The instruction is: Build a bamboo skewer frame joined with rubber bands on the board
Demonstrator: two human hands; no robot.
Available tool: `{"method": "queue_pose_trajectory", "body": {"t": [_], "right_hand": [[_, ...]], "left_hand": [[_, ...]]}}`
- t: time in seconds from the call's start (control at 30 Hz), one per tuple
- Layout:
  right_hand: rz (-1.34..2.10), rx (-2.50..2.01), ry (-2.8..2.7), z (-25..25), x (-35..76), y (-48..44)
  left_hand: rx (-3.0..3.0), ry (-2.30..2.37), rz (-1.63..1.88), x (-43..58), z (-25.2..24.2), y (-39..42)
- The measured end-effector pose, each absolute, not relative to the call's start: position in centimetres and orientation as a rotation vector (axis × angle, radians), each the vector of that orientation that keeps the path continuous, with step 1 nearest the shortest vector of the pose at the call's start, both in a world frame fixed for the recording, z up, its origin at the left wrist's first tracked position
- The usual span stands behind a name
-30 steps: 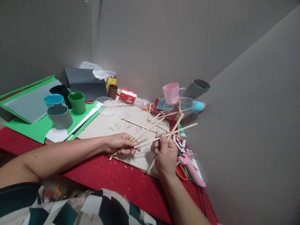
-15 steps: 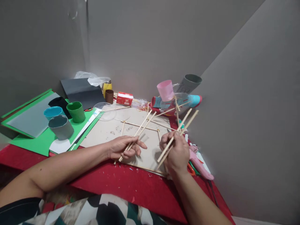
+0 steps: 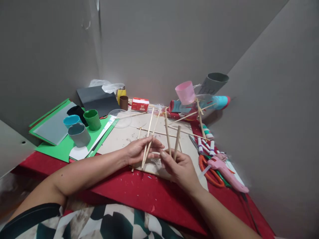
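Two slim wooden sticks [image 3: 150, 129] slant up through my left hand [image 3: 143, 149], pinched between thumb and fingers. Close by on the right, my right hand [image 3: 179, 167] is closed around two more wooden sticks [image 3: 167, 132] that point upward and spread apart at the top. The fingertips of both hands come near each other; whether they touch I cannot tell. Under the hands lies a pale board [image 3: 117, 137] with a frame of joined sticks [image 3: 157, 132] on it, partly hidden by the hands.
Left, green sheets [image 3: 53, 150] carry a grey cup [image 3: 79, 135], a green cup [image 3: 92, 120] and others. A pink glue gun [image 3: 229, 172] lies beside orange-handled scissors [image 3: 210, 176] at right. Behind stand a red box [image 3: 140, 104] and a pink cup [image 3: 185, 93] on a stick structure.
My right hand has turned, so its sticks now stand more upright, and it has come closer to my left hand. The left hand's sticks are steeper. The view has shifted slightly left.
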State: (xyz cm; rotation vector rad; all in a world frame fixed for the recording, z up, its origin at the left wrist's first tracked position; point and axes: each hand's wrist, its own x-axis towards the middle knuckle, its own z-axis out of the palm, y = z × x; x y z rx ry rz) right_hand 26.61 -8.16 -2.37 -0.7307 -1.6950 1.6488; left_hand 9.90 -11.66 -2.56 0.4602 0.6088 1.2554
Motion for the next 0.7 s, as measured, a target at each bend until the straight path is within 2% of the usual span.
{"method": "queue_pose_trajectory", "body": {"t": [0.23,0.43,0.7], "right_hand": [[1.912,-0.640,-1.765,-1.6,26.1,-9.3],[1.827,-0.622,-1.882,-1.4,25.8,-9.8],[1.936,-0.563,-1.740,-1.0,26.1,-9.5]], "left_hand": [[0.596,0.566,1.189,10.5,-2.3,-12.6],[0.613,0.682,1.202,11.8,-2.2,-13.3],[0.646,0.682,1.208,11.7,-3.0,-13.0]]}}
